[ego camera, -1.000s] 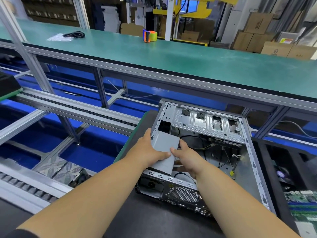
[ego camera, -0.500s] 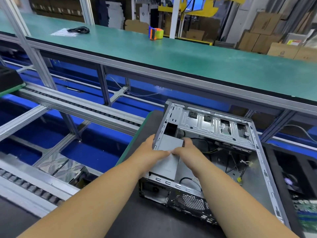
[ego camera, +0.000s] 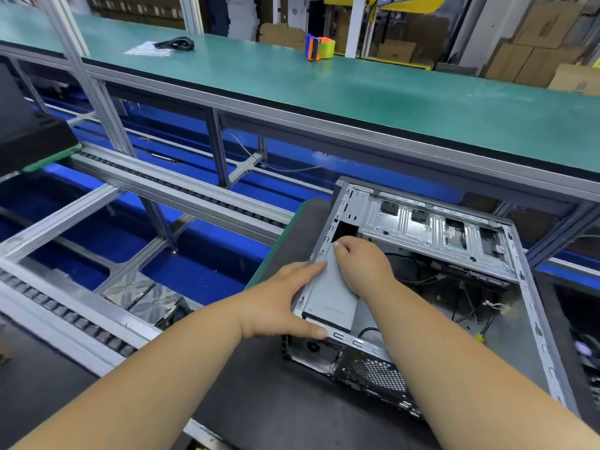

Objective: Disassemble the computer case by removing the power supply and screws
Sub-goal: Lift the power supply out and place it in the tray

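An open grey computer case (ego camera: 532, 306) lies on its side on a dark mat, its inside facing up. A grey box, the power supply (ego camera: 331, 297), sits in the case's near left corner. My left hand (ego camera: 279, 303) wraps the case's left wall at that corner, fingers on the power supply's edge and thumb on the rear rim. My right hand (ego camera: 363, 264) presses on the power supply's top and far end. Black cables (ego camera: 467, 306) trail across the case floor. No screws are visible.
A green workbench (ego camera: 357, 89) runs behind, carrying an orange and green tape dispenser (ego camera: 319, 47) and a black cable (ego camera: 177, 43). A roller conveyor (ego camera: 181, 186) with blue gaps lies to the left. A black box (ego camera: 29, 141) sits far left. Another tray with parts (ego camera: 584, 345) is at right.
The power supply has gone from tilted up in both hands to lying lower and flatter in the case corner. My left hand shifted onto the case wall; my right hand moved to the far end.
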A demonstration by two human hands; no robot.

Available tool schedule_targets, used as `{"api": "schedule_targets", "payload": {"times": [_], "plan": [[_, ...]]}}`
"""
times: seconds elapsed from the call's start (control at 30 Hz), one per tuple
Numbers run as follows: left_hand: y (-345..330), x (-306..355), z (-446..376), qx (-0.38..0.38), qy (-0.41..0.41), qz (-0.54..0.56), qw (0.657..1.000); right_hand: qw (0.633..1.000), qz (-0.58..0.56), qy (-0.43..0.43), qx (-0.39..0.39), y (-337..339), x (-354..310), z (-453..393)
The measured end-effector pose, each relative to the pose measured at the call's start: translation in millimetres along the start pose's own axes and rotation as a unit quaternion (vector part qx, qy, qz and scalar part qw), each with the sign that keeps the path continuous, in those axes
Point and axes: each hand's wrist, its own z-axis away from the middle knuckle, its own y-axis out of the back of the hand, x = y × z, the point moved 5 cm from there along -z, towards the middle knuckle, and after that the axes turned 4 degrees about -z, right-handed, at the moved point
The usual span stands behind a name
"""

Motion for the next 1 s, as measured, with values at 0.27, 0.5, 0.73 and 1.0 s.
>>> {"api": "schedule_targets", "payload": {"times": [0.27, 0.5, 0.73, 1.0], "plan": [[-12.1, 7.3, 13.9, 0.119, -0.019, -0.225, 0.967, 1.000, 0.001, 0.017, -0.010, -1.0, -0.7, -2.5], [-22.5, 11.4, 17.1, 0.228, 0.007, -0.297, 0.927, 1.000, -0.014, 0.016, -0.006, 1.0, -1.2, 0.9], [-25.4, 11.8, 15.4, 0.241, 0.012, -0.312, 0.919, 0.999, -0.041, 0.016, -0.012, 4.0, -0.6, 1.2], [-26.1, 9.0, 13.8, 0.240, 0.030, -0.329, 0.913, 0.999, -0.027, 0.017, -0.011, 3.6, -1.7, -1.5]]}}
